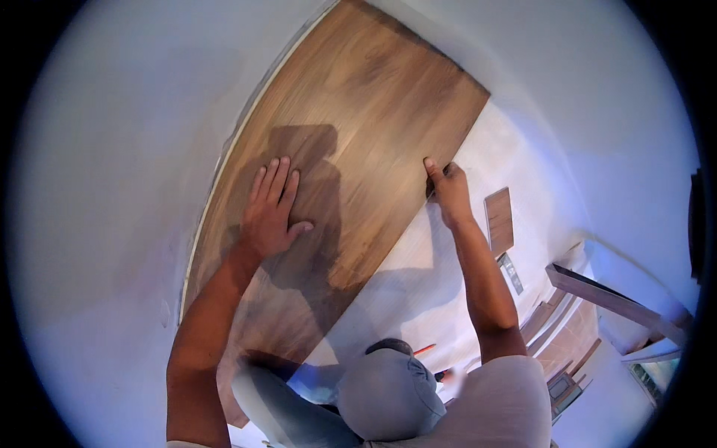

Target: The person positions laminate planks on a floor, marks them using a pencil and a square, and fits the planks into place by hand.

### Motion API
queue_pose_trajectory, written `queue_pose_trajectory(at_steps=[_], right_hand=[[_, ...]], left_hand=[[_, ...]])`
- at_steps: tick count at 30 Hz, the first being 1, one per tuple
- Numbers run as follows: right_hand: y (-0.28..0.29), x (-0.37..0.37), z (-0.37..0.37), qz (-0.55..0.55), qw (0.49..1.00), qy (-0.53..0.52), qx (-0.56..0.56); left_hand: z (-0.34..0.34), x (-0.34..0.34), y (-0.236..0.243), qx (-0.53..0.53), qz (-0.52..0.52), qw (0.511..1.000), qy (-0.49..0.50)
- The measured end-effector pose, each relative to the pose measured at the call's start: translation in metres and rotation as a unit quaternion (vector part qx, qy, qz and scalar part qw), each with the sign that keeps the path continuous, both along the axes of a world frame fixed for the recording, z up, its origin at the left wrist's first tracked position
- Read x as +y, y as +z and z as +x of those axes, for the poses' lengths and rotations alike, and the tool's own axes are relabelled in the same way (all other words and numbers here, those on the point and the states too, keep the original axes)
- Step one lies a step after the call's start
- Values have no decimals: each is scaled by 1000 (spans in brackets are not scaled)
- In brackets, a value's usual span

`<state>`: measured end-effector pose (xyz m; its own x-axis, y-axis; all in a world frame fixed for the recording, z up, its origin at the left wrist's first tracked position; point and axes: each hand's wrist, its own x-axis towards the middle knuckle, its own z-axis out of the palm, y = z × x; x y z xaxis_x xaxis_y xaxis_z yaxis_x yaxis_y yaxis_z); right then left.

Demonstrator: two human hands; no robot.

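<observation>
Wood-look laminate floor planks [373,112] lie side by side along the wall on the left and up to the far wall. My left hand [270,216] is pressed flat on them, fingers stretched forward and thumb out to the side. At the exposed right edge of the planks, my right hand [449,190] is closed, with its thumb on top and its other fingers curled down at the edge. Those fingertips are partly hidden in a dark shadow. My shadow falls across the planks around my left hand.
White underlay [403,291] covers the floor right of the planks. A short plank offcut [500,220] lies there, with a small grey piece [511,273] beside it. Further back right are a dark wooden frame [609,299] and several loose boards. A red pencil-like stick [424,349] shows by my knee.
</observation>
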<state>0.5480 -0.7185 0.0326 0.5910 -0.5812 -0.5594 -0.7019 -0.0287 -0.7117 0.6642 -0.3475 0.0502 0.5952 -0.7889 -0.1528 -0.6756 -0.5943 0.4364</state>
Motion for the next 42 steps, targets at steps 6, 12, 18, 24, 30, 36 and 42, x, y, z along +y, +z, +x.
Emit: queue_pose_trajectory(at_steps=[6,12,18,24,30,36,42], right_hand=[[7,9,5,-45,999,10,-2],[-3,3,1,-64,997,38,12],[-6,-8,8,-80,992,75,57],[19,-29,16,-36,974,162,155],[33,-12,25,-45,976,146,155],[39,5,24,-42,985,119,121],[41,-2,25,-59,980,148,123]], left_hand=[[0,0,1,-7,-24,1000,3],[-1,0,-1,-12,-15,1000,0],[0,-1,-6,-7,-30,1000,6],[-5,-3,1,18,-30,999,40],[-3,13,-25,-52,-85,988,117],[-7,16,-27,-121,-53,975,181],[0,11,-36,-126,-79,974,169]])
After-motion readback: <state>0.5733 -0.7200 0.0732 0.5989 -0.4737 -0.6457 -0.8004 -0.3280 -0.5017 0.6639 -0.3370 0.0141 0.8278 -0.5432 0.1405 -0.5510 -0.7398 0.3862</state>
